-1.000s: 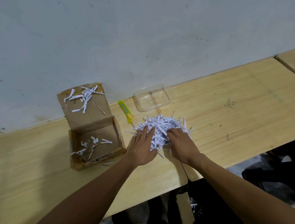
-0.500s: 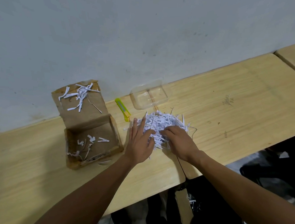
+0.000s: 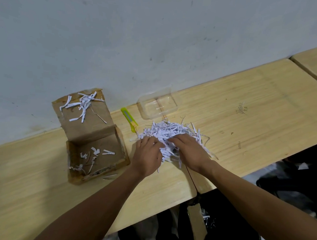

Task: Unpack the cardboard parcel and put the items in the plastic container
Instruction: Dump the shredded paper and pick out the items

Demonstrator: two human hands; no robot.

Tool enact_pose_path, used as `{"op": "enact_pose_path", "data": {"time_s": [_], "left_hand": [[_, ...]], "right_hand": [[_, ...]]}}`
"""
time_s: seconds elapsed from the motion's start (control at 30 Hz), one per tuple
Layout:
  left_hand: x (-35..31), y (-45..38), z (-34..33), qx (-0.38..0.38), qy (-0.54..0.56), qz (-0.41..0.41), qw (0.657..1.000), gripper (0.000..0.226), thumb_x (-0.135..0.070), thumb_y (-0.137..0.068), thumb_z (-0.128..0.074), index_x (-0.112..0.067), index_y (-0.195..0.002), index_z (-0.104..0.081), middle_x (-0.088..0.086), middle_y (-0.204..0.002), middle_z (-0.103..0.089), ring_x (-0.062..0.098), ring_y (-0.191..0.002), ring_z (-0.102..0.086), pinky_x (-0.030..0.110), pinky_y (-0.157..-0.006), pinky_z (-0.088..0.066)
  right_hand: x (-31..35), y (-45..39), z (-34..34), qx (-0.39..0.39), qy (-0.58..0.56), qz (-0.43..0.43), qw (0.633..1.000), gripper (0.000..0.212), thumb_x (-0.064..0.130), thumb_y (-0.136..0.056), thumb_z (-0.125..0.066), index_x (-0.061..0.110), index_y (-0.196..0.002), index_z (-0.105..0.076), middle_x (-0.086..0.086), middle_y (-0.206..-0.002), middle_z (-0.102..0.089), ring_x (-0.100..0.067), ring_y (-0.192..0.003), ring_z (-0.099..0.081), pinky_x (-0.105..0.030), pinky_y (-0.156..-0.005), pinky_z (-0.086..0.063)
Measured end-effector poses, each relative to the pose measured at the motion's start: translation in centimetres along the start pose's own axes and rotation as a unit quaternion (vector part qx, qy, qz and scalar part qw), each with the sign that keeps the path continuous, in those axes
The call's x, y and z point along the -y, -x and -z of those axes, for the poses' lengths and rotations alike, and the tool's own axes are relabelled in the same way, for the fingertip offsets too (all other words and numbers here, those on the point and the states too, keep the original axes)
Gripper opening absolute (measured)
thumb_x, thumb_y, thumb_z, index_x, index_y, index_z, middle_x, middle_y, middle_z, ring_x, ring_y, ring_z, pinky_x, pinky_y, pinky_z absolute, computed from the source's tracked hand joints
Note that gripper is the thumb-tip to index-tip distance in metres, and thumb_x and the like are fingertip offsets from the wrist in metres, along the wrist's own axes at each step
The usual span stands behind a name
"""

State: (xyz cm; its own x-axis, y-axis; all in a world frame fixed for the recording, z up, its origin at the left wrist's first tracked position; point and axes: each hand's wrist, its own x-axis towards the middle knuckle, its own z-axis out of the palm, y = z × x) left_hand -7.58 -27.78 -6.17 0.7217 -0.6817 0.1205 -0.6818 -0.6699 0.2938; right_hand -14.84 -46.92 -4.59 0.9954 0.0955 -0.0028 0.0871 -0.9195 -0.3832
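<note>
Both hands' fingertips are buried in the shreds [image 3: 171, 133], so can't tell what they're gripping, if anything. Shreds cover the knife [image 3: 129, 119] tip. Stuff under the table [image 3: 245, 105] is too dark.

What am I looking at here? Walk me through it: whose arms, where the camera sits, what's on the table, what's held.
There is no machine: a person wears a camera on the head, looking down at their own arms. On the wooden table the left hand and right hand dig into a pile of shredded paper, fingers curled among the strips. Beside it stands the opened cardboard parcel, with only a few strips left inside. Behind the pile lie a yellow utility knife and the clear plastic container, with nothing in it.
</note>
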Motion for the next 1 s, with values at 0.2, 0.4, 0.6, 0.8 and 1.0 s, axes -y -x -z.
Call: {"op": "enact_pose_path", "data": {"time_s": [0.2,0.4,0.6,0.8,1.0], "left_hand": [[0.9,0.3,-0.5,0.015,0.014,-0.039,0.999,0.026,-0.025,-0.081,-0.042,-0.028,-0.086,-0.067,-0.007,-0.096,-0.06,0.022,-0.1,-0.053,0.033,-0.083,-0.033],[1.4,0.3,0.1,-0.001,0.011,-0.013,1.0,0.032,-0.024,-0.084,-0.043,-0.028,-0.108,-0.063,-0.005,-0.106,-0.06,0.022,-0.105,-0.049,0.037,-0.083,-0.039],[0.9,-0.6,0.1,0.062,-0.049,0.033,0.996,0.043,-0.037,-0.09,-0.036,-0.03,-0.123,-0.063,0.002,-0.124,-0.061,0.03,-0.118,-0.051,0.042,-0.09,-0.046],[0.8,-0.9,0.6,0.016,-0.067,0.068,0.995,0.038,-0.04,-0.09,-0.042,-0.022,-0.107,-0.07,0.012,-0.122,-0.062,0.039,-0.119,-0.051,0.048,-0.088,-0.049],[-0.1,-1.1,0.6,0.019,-0.048,0.024,0.998,0.028,-0.03,-0.088,-0.041,-0.028,-0.108,-0.061,-0.001,-0.112,-0.055,0.027,-0.105,-0.049,0.041,-0.083,-0.044]], "right_hand": [[-0.9,-0.2,-0.6,0.076,0.066,-0.068,0.993,0.06,0.013,-0.086,-0.041,0.022,-0.145,-0.041,-0.004,-0.154,-0.035,-0.031,-0.139,-0.032,-0.045,-0.104,-0.033],[-0.5,0.4,-0.4,0.009,0.075,-0.102,0.992,0.05,0.014,-0.078,-0.056,0.021,-0.127,-0.056,-0.01,-0.142,-0.047,-0.035,-0.128,-0.041,-0.048,-0.096,-0.042],[-0.2,0.7,-1.8,0.025,0.127,-0.029,0.991,0.051,0.016,-0.075,-0.06,0.024,-0.125,-0.056,-0.002,-0.128,-0.056,-0.028,-0.116,-0.048,-0.044,-0.088,-0.042],[-1.6,1.4,-1.3,0.028,0.138,-0.107,0.984,0.045,0.018,-0.073,-0.059,0.025,-0.118,-0.061,-0.002,-0.126,-0.057,-0.032,-0.121,-0.048,-0.046,-0.093,-0.037],[-0.1,-0.4,-1.3,-0.025,0.081,-0.046,0.995,0.047,0.009,-0.063,-0.067,0.018,-0.109,-0.063,-0.005,-0.11,-0.061,-0.029,-0.102,-0.05,-0.037,-0.078,-0.031]]}}
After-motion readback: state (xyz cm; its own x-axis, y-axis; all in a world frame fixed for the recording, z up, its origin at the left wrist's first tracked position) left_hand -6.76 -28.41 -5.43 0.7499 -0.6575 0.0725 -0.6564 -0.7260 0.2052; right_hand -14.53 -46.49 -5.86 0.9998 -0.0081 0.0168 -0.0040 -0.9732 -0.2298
